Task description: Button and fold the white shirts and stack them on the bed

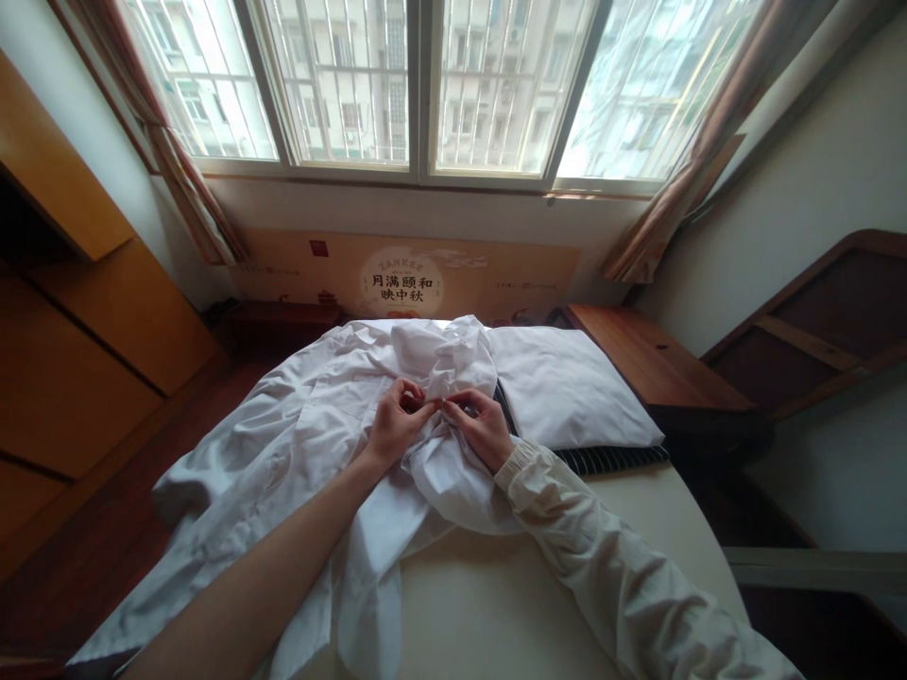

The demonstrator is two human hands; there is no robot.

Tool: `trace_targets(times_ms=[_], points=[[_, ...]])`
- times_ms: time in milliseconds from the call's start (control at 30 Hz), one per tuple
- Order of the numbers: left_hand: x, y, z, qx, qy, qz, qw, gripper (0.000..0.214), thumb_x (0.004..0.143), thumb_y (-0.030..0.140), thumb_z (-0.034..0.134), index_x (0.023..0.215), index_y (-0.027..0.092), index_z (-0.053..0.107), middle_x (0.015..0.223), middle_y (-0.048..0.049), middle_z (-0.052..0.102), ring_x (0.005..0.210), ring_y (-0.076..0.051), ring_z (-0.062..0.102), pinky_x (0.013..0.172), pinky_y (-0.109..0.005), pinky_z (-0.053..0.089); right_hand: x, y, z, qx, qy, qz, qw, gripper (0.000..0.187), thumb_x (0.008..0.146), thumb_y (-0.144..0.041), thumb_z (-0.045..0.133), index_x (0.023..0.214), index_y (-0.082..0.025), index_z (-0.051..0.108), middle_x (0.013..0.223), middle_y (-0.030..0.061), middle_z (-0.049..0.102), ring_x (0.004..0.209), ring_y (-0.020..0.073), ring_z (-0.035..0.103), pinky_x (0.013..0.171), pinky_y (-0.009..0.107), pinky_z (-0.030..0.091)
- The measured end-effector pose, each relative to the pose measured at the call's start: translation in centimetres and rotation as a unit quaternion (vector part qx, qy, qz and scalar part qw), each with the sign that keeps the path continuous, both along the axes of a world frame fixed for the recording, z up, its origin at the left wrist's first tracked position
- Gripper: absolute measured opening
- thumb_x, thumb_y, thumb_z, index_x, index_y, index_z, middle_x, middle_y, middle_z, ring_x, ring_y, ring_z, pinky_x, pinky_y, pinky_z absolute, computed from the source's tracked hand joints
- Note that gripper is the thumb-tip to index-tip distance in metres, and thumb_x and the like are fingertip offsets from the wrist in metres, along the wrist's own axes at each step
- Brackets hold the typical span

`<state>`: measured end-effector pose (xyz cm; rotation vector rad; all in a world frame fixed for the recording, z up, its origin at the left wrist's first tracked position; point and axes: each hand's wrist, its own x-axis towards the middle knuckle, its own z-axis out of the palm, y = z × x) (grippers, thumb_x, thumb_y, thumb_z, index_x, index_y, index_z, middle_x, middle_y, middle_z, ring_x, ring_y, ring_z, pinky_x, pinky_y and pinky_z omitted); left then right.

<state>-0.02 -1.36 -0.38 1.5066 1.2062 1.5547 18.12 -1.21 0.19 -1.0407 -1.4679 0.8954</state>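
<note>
A crumpled white shirt (283, 453) lies spread across the bed (510, 604). My left hand (395, 423) and my right hand (482, 425) meet over its middle, fingertips almost touching. Both pinch the white cloth at the shirt's front. The left forearm is bare; the right arm wears a cream sleeve. What sits between the fingertips is too small to make out.
A white pillow (567, 387) lies beyond the hands on a striped cover. A wooden bedside table (644, 359) stands at the right, a wooden wardrobe (77, 359) at the left. A wide window (425, 85) with curtains fills the far wall.
</note>
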Motion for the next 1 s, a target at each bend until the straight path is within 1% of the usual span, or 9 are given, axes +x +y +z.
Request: trace_targets(times_ms=[100, 167, 200, 267, 333, 467, 600, 800, 1000], points=[[0.0, -0.6, 0.5, 0.055, 0.074, 0.014, 0.996, 0.019, 0.086, 0.029, 0.082, 0.086, 0.021, 0.065, 0.085, 0.0013, 0.066, 0.069, -0.012, 0.059, 0.066, -0.025, 0.051, -0.1, -0.1, 0.0, 0.001, -0.001, -0.006, 1.0, 0.04, 0.084, -0.059, 0.082, 0.086, -0.019, 0.08, 0.08, 0.0065, 0.077, 0.071, 0.0198, 0.065, 0.067, 0.032, 0.053], [0.0, -0.9, 0.8, 0.082, 0.12, -0.001, 0.989, 0.005, 0.09, 0.022, 0.076, 0.088, 0.021, 0.071, 0.089, -0.001, 0.069, 0.073, -0.014, 0.061, 0.071, -0.026, 0.053, -0.1, -0.2, 0.1, 0.005, -0.003, -0.007, 1.0, 0.039, 0.084, -0.058, 0.081, 0.086, -0.019, 0.08, 0.082, 0.0069, 0.078, 0.072, 0.0201, 0.066, 0.068, 0.033, 0.054], [0.0, -1.1, 0.9, 0.088, 0.134, -0.01, 0.987, 0.002, 0.091, 0.02, 0.073, 0.089, 0.021, 0.074, 0.091, -0.0018, 0.07, 0.074, -0.014, 0.062, 0.072, -0.027, 0.054, -0.1, -0.2, 0.1, 0.008, -0.004, -0.008, 1.0, 0.039, 0.085, -0.058, 0.082, 0.086, -0.019, 0.081, 0.083, 0.0072, 0.078, 0.073, 0.0203, 0.066, 0.069, 0.033, 0.054], [0.1, -1.3, 1.1, 0.085, 0.146, -0.016, 0.986, 0.008, 0.092, 0.018, 0.07, 0.092, 0.021, 0.077, 0.091, -0.0026, 0.071, 0.075, -0.015, 0.065, 0.073, -0.027, 0.055, -0.1, -0.3, 0.2, 0.01, -0.004, -0.008, 1.0, 0.037, 0.085, -0.056, 0.082, 0.087, -0.019, 0.081, 0.085, 0.0077, 0.079, 0.075, 0.021, 0.068, 0.072, 0.034, 0.055], [0.1, -1.3, 1.1, 0.076, 0.141, -0.015, 0.987, 0.008, 0.092, 0.019, 0.07, 0.094, 0.021, 0.078, 0.092, -0.0032, 0.073, 0.074, -0.015, 0.067, 0.072, -0.027, 0.056, 0.0, -0.3, 0.2, 0.012, -0.004, -0.009, 1.0, 0.036, 0.086, -0.055, 0.082, 0.088, -0.019, 0.082, 0.086, 0.0077, 0.08, 0.076, 0.0214, 0.069, 0.073, 0.034, 0.055], [0.1, -1.2, 0.9, 0.064, 0.139, -0.019, 0.988, 0.009, 0.093, 0.026, 0.073, 0.096, 0.021, 0.08, 0.092, -0.004, 0.076, 0.073, -0.015, 0.069, 0.071, -0.027, 0.058, 0.1, -0.2, 0.0, 0.017, -0.014, -0.009, 1.0, 0.034, 0.087, -0.054, 0.081, 0.088, -0.019, 0.082, 0.085, 0.0073, 0.08, 0.076, 0.0215, 0.069, 0.073, 0.034, 0.055], [0.0, -1.2, 0.7, 0.061, 0.149, -0.005, 0.987, 0.014, 0.094, 0.034, 0.077, 0.097, 0.022, 0.082, 0.092, -0.0049, 0.081, 0.076, -0.018, 0.073, 0.073, -0.03, 0.059, 0.1, -0.1, -0.2, 0.022, -0.022, -0.016, 0.999, 0.033, 0.087, -0.052, 0.081, 0.089, -0.02, 0.083, 0.086, 0.0076, 0.081, 0.077, 0.022, 0.07, 0.074, 0.034, 0.056], [0.0, -1.6, 0.9, 0.082, 0.207, 0.011, 0.975, 0.011, 0.094, 0.029, 0.075, 0.099, 0.024, 0.083, 0.096, -0.0044, 0.083, 0.078, -0.02, 0.075, 0.076, -0.032, 0.06, 0.0, -0.3, -0.2, 0.005, -0.022, -0.004, 1.0, 0.032, 0.086, -0.051, 0.081, 0.091, -0.02, 0.084, 0.087, 0.0079, 0.082, 0.077, 0.023, 0.072, 0.074, 0.035, 0.057], [0.2, -1.9, 1.0, 0.066, 0.221, 0.042, 0.972, 0.009, 0.09, 0.026, 0.077, 0.098, 0.024, 0.082, 0.092, -0.003, 0.083, 0.076, -0.019, 0.076, 0.075, -0.031, 0.059, -0.1, -0.3, -0.2, 0.011, -0.023, 0.004, 1.0, 0.029, 0.086, -0.049, 0.081, 0.091, -0.02, 0.085, 0.089, 0.008, 0.083, 0.079, 0.0233, 0.073, 0.076, 0.035, 0.058]])
